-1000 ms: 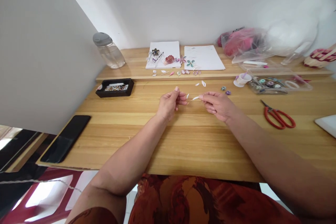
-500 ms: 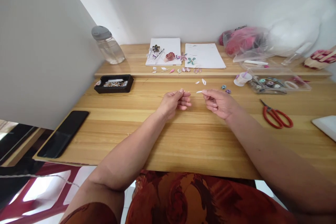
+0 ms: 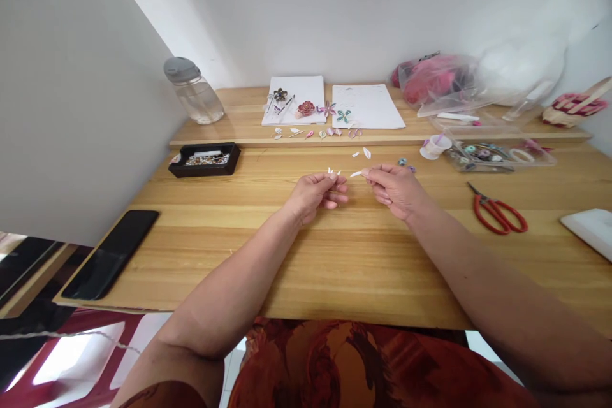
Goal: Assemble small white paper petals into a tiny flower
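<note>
1 wooden desk [image 3: 335, 274] is crossed by 2 bare forearms, and by any broad sweep of these the light items lying nearby could be scattered. The right forearm [image 3: 468, 274] and the left forearm [image 3: 248, 268] are angled inward, so that 2 hands are brought near each other without touching; whether they are rested or raised cannot be told. The right hand [image 3: 394, 190] is turned palm inward, its lower fingers curled under the pinch. The left hand [image 3: 310, 197] is held thumb uppermost, its outer fingers loosely spread. Just beyond this gap, 2 loose white pieces [image 3: 366, 153] could be brushed aside if either hand is pushed forward. The white sliver [image 3: 356, 174] is pinched narrowly between right thumb and fingers, its free end pointed leftward; it could be creased by too hard a squeeze, or dropped through too light a hold. By the right knuckles, the blue bit [image 3: 402, 161] could be nudged. Small white tips [image 3: 330, 171] are seen above the left thumb, apparently gripped in a narrow pinch; these could be knocked askew by the sliver.
</note>
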Available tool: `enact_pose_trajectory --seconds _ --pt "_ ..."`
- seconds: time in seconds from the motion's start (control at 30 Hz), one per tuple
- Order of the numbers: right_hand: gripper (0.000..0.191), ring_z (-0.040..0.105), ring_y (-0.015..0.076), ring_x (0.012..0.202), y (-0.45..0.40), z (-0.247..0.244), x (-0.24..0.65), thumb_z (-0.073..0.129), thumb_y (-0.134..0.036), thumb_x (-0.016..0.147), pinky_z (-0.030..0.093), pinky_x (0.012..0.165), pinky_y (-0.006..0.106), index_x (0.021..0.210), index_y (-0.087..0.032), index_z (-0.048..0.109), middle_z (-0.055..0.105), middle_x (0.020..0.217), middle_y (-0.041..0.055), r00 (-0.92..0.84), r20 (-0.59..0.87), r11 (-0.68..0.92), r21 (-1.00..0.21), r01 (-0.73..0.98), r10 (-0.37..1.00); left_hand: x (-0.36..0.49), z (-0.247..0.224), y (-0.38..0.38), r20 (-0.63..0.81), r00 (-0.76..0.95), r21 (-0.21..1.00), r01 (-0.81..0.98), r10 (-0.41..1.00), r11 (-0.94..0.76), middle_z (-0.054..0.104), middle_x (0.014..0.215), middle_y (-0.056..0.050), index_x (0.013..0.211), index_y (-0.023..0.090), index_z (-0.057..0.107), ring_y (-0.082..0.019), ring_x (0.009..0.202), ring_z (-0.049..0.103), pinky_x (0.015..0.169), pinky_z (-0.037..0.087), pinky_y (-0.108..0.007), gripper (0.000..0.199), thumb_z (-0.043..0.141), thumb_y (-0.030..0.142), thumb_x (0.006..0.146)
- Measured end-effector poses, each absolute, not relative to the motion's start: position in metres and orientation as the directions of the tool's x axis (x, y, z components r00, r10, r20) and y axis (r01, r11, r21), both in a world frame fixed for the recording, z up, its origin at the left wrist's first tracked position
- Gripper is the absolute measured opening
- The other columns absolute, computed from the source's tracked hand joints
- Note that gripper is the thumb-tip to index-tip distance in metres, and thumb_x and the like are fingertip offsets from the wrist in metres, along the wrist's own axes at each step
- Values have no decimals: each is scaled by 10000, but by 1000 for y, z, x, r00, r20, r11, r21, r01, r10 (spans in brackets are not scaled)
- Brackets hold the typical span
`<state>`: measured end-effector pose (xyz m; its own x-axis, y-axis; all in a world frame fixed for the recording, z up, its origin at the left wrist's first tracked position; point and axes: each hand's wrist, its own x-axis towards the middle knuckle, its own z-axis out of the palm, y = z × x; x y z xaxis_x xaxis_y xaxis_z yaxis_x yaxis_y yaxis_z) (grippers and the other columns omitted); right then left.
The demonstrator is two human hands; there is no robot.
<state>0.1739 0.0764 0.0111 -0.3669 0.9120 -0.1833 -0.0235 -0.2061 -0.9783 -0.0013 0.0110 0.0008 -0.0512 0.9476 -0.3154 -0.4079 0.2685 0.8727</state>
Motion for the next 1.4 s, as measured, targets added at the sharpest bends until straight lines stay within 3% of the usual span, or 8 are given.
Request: enact_pose_trajectory --seconds 0.27,0.6,0.8,1.1,1.23,1.4 --pt "329 239 33 395 71 11 171 853 -400 618 101 389 229 698 -180 621 373 488 -84 -380 -203 -194 -979 62 903 -2 0 12 -307 -116 893 -380 945 243 702 734 -84 802 82 681 -119 576 678 410 406 -156 278 614 320 930" --pt "339 265 47 428 64 13 167 814 -451 620 151 428 244 712 -166 655 412 490 -74 -359 -147 -93 -982 162 922 0 0 11 -277 -130 903 -374 952 212 734 865 -105 879 80 706 -122 650 691 466 441 -168 167 660 240 893" --pt "338 264 49 430 64 14 168 808 -458 633 146 432 247 717 -172 649 416 493 -71 -352 -150 -96 -981 166 924 -6 1 13 -218 -314 934 -343 924 104 708 765 -80 859 94 690 -103 598 667 385 302 -149 358 577 425 940" --pt "387 301 63 456 66 12 168 814 -505 609 201 449 251 720 -162 672 431 500 -61 -354 -122 -60 -982 181 927 -6 -7 14 -174 -233 943 -319 957 94 745 926 -104 988 113 718 -113 706 694 443 385 -141 216 670 293 880" --pt "406 345 79 483 66 9 168 811 -539 615 249 475 253 721 -169 680 448 503 -53 -371 -84 -12 -981 192 925 -5 -7 13 -165 -234 954 -284 958 95 742 893 -112 927 108 722 -128 702 696 424 375 -147 315 674 415 870" --pt "383 300 71 469 65 8 168 803 -521 634 224 472 248 716 -173 664 379 469 -80 -375 -87 -9 -978 206 923 -3 -4 12 -146 -249 964 -255 958 81 736 863 -129 822 102 711 -147 691 695 386 325 -152 469 654 567 840"
